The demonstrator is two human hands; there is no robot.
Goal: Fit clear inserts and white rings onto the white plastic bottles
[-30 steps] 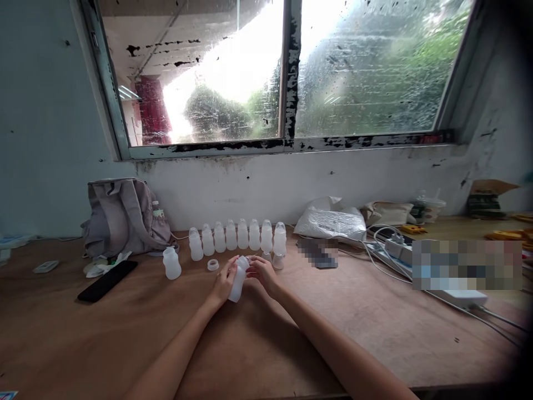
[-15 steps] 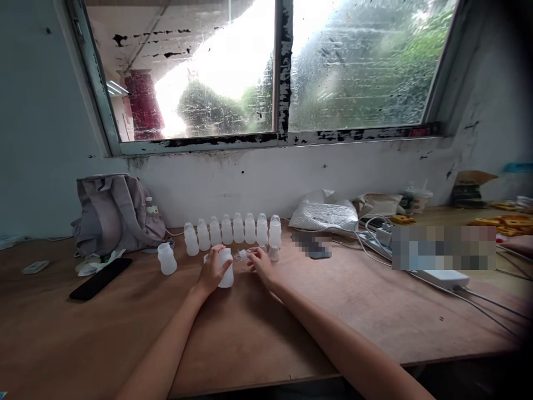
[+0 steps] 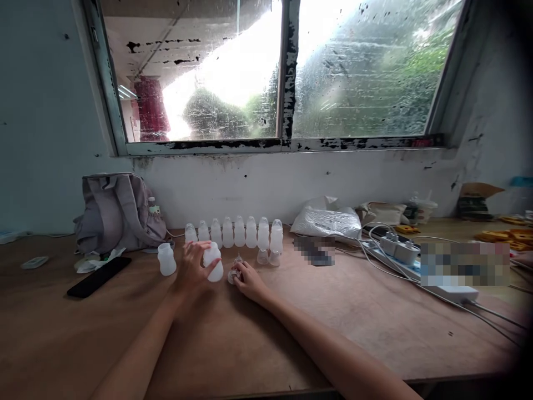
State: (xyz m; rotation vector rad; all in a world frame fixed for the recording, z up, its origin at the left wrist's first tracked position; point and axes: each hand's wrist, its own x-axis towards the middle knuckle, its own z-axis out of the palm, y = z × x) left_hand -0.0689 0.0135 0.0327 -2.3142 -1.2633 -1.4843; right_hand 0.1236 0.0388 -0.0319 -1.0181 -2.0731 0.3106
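My left hand (image 3: pixel 191 265) is closed round a frosted white baby bottle (image 3: pixel 214 263), which is tilted and seems lifted off the table. Low on the tabletop, my right hand (image 3: pixel 250 282) has its fingers on a small clear bottle top (image 3: pixel 233 276). Just behind those fingers is another small clear piece (image 3: pixel 238 259), whose exact kind is hard to make out. One open-necked frosted bottle (image 3: pixel 166 259) stands to the left of my left hand. Beyond both hands runs a row of several capped baby bottles (image 3: pixel 239 230), with clear domed covers (image 3: pixel 275 258) in front of its right end.
A grey backpack (image 3: pixel 120 214) rests against the wall, with a black phone-like slab (image 3: pixel 100 276) before it. To the right lie a silver padded bag (image 3: pixel 327 220), a power strip with chargers (image 3: pixel 400 250) and loose white cables. The table's front edge (image 3: pixel 291 392) runs below my arms.
My left hand has moved left with the bottle and tipped it. My right hand has come down and left onto the clear bottle top. The view has shifted slightly.
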